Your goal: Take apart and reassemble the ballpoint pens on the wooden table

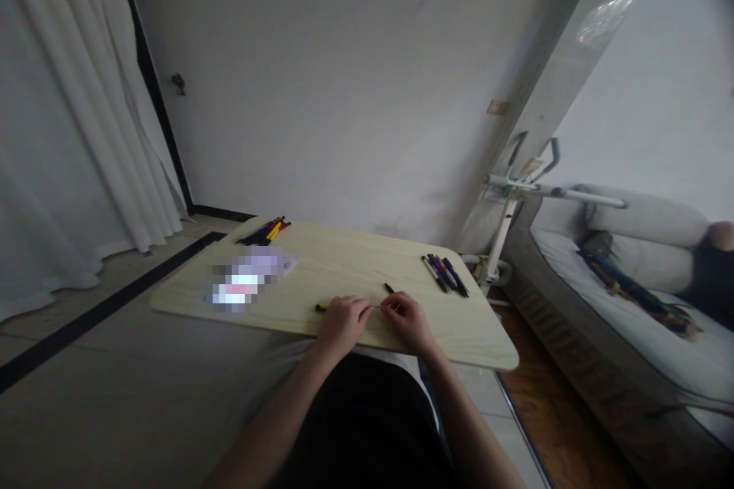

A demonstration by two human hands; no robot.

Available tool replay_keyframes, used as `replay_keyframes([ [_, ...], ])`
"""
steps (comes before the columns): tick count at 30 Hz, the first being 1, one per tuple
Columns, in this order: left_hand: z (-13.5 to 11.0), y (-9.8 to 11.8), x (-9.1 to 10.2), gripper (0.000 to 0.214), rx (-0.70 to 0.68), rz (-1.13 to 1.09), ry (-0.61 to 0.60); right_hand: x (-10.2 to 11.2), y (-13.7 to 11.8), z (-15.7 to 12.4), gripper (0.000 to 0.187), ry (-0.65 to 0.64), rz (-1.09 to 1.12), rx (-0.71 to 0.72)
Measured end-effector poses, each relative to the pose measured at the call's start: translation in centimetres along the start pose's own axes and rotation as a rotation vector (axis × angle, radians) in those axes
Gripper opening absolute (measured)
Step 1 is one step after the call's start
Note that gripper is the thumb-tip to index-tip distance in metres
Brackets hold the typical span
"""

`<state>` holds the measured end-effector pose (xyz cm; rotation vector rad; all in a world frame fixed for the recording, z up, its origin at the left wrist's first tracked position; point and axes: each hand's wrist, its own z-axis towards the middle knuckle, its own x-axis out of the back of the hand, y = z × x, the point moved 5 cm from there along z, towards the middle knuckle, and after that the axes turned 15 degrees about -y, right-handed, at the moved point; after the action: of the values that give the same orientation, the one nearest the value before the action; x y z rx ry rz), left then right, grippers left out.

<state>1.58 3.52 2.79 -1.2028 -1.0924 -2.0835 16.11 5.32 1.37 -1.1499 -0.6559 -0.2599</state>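
Observation:
My left hand is closed round a pen barrel whose dark and yellow end pokes out to the left. My right hand pinches a thin part that runs toward the left hand, with a small black piece showing just above its fingers. Both hands rest near the front edge of a light wooden table.
A pile of coloured pens lies at the table's far left corner. Another group of dark pens lies at the right. A blurred patch covers something flat left of centre. A sofa and a white frame stand to the right.

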Motion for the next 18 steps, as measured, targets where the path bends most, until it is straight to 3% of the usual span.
replay_keyframes([
  [6,0.0,-0.3,0.0,0.021,0.051,0.009,0.012,0.5,1.0,0.2,0.016,0.057,0.051,-0.009],
  [12,0.0,-0.2,0.2,0.021,0.052,-0.002,0.031,1.6,2.2,0.0,0.024,0.212,0.143,-0.077],
  [18,0.0,-0.3,0.0,0.02,0.039,0.005,0.052,2.7,2.6,0.1,0.023,0.303,-0.055,-0.113],
])
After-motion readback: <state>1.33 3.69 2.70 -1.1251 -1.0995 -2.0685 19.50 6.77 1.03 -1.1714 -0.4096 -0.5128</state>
